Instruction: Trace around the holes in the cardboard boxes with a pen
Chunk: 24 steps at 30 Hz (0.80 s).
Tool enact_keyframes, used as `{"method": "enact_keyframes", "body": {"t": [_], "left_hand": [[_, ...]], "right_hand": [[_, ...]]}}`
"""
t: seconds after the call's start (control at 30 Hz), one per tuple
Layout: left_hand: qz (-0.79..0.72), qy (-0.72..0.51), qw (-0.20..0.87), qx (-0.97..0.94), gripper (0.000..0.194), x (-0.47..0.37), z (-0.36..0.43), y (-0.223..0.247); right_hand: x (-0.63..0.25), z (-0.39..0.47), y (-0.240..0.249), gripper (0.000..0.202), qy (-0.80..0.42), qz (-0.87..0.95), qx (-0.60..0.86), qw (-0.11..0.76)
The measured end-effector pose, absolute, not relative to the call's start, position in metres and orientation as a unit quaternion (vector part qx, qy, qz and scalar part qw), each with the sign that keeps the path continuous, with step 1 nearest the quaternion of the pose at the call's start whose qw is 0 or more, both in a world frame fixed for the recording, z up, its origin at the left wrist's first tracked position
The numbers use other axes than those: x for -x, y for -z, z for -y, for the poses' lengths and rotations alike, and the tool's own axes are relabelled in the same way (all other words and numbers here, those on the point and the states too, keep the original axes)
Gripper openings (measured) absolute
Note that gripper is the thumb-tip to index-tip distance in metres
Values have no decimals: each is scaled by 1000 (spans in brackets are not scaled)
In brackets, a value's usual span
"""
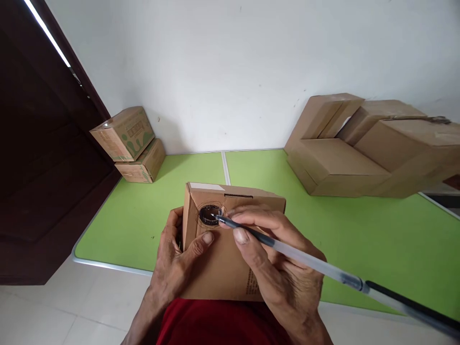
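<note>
A brown cardboard box [219, 268] is tilted up in front of me, resting against a red garment at its lower edge. Near its upper left is a round hole [209, 215] with a dark inked rim and thin pen lines circling it. My left hand [179, 258] grips the box's left side, thumb on the front face, its other fingers mostly hidden behind. Pinched in my right hand [276, 258] is a pen [305, 258] with a dark grip and a clear barrel. Its tip points into the hole's right part; whether it touches cardboard I cannot tell.
Two stacked cardboard boxes [125, 136] stand at the back left of the green table [118, 230]. Several larger boxes [345, 163] are piled at the back right. A white wall [223, 72] rises behind the table, and a dark door [39, 143] is on the left.
</note>
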<state>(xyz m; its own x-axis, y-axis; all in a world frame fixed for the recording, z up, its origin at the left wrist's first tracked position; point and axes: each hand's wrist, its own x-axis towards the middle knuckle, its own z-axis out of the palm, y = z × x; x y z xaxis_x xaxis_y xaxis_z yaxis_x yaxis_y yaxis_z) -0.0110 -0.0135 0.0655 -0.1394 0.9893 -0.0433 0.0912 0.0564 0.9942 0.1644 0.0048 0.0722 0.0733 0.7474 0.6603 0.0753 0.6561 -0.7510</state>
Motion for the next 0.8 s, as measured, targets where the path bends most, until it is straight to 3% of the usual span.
{"method": "enact_keyframes", "body": {"t": [0.23, 0.8], "left_hand": [[-554, -490, 454, -497, 58, 6, 16, -65], [-569, -504, 428, -489, 60, 1, 15, -66]], "right_hand": [[-163, -10, -73, 28, -157, 668, 300, 663], [-169, -11, -75, 22, -149, 695, 304, 634]]}}
